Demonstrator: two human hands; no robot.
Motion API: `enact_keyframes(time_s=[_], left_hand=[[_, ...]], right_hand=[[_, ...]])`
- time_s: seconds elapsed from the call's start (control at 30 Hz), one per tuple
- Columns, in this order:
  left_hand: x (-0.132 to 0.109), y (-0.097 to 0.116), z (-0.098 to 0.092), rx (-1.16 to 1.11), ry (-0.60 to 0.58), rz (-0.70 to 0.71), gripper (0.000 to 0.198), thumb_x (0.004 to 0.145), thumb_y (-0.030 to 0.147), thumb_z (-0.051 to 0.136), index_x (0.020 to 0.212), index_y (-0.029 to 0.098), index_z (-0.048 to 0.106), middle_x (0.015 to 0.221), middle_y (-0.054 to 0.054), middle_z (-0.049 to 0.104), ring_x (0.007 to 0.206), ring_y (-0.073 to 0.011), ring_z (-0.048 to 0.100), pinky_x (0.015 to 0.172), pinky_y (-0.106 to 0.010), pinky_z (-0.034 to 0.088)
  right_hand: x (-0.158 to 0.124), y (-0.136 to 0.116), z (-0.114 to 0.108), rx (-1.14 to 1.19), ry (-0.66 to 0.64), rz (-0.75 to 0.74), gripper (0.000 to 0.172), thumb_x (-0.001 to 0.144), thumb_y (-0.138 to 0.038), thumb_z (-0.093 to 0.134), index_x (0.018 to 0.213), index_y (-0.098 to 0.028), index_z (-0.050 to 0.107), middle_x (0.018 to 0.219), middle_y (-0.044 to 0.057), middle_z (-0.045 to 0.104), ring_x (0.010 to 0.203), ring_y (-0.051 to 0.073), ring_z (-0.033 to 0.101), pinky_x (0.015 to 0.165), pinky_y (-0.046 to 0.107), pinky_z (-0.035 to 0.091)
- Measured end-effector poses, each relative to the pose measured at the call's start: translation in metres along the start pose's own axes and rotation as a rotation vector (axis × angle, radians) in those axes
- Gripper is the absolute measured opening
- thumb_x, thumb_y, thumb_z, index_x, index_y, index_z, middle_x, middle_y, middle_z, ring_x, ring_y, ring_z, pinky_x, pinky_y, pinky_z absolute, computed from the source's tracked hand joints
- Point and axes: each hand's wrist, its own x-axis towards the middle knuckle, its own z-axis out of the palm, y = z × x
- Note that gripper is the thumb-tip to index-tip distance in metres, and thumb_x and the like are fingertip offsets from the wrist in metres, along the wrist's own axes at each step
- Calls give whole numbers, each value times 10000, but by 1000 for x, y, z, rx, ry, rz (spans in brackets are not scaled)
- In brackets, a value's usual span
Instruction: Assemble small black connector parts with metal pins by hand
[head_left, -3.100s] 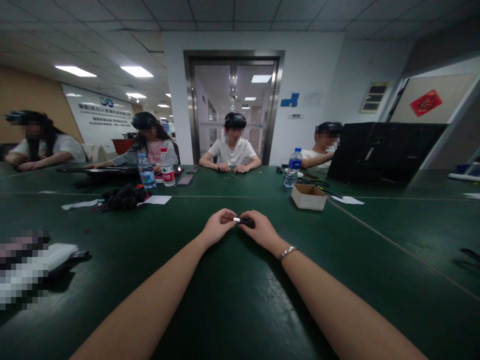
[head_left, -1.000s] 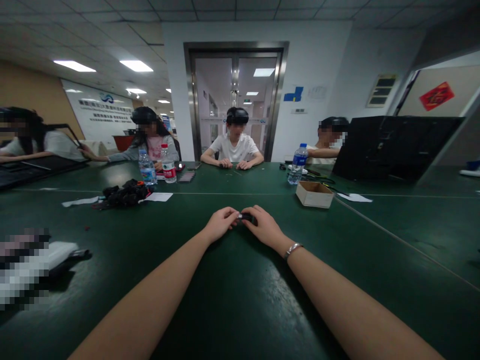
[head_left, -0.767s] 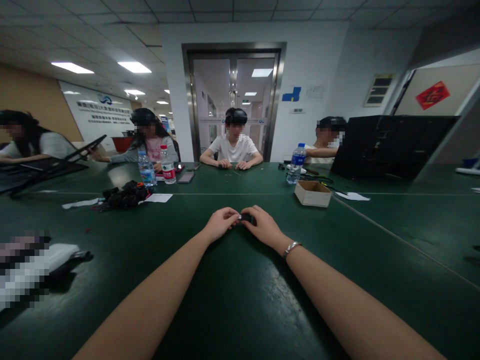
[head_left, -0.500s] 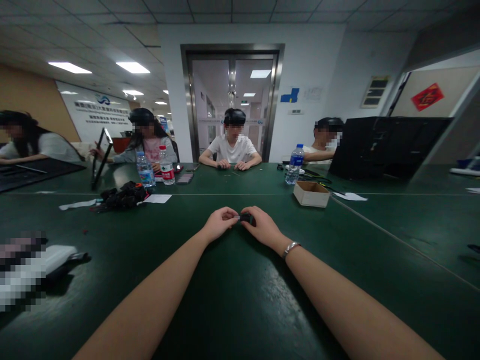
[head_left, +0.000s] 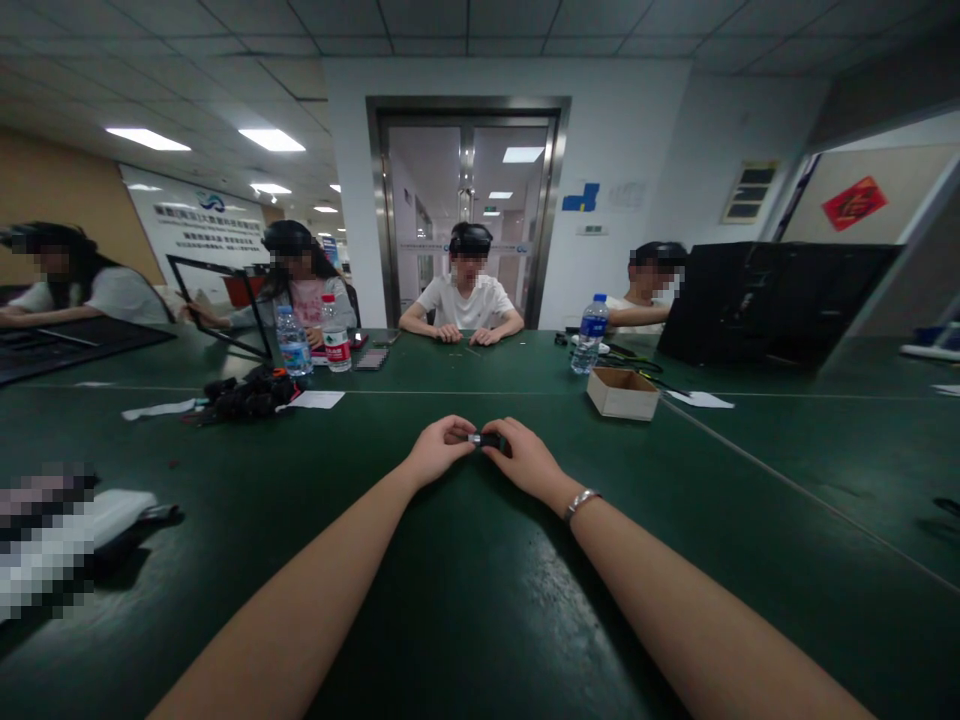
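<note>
Open box (head_left: 624, 402) near a blue-labelled bottle (head_left: 589, 330) on a green table (head_left: 750, 530).

item (head_left: 487, 440) between left hand (head_left: 441, 450), right hand (head_left: 526, 460) | box (head_left: 621, 404) right | bottle (head_left: 590, 338) behind box

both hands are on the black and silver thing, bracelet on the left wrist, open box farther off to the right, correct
Wrong wrist: the head view shows the bracelet on the right one. The left hand and right hand are both on the black and silver thing, and the open box is farther off to the right.
</note>
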Motion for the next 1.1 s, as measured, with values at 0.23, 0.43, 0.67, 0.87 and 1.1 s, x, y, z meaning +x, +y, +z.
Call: enact_keyframes(time_s=[0.23,0.43,0.67,0.87,1.1], left_hand=[[-1,1,1,82,-54,-17,242,722,317,656,888,141,658,840,-59,670,775,-155,600,743,-298,466],[-5,6,0,179,-47,-44,338,773,455,564,887,147,644,802,-36,640,723,-146,567,672,-279,451],[-4,4,1,288,0,-9,459,815,576,443,766,157,625,696,-14,609,659,-145,563,629,-267,444],[-4,4,2,168,18,-10,355,824,487,474,918,174,614,804,-25,624,697,-138,577,614,-253,457],[-7,6,3,186,-10,63,247,749,331,609,942,177,613,812,-14,613,727,-129,571,678,-253,457]], right_hand=[[0,-1,0,5,14,-9,213,786,-187,611,991,-231,571,961,20,542,827,144,527,727,272,419],[0,-2,-1,23,14,-10,219,787,-180,606,993,-237,561,968,15,541,845,143,532,748,274,425],[-1,-5,0,26,26,-30,230,788,-185,603,1007,-227,549,989,23,545,864,147,537,767,280,427],[-2,-4,-1,19,35,-3,213,790,-195,598,993,-231,544,984,18,545,837,143,535,742,273,426],[-2,-4,-3,11,28,-8,213,789,-191,594,994,-228,547,981,20,544,816,139,533,726,270,426]])
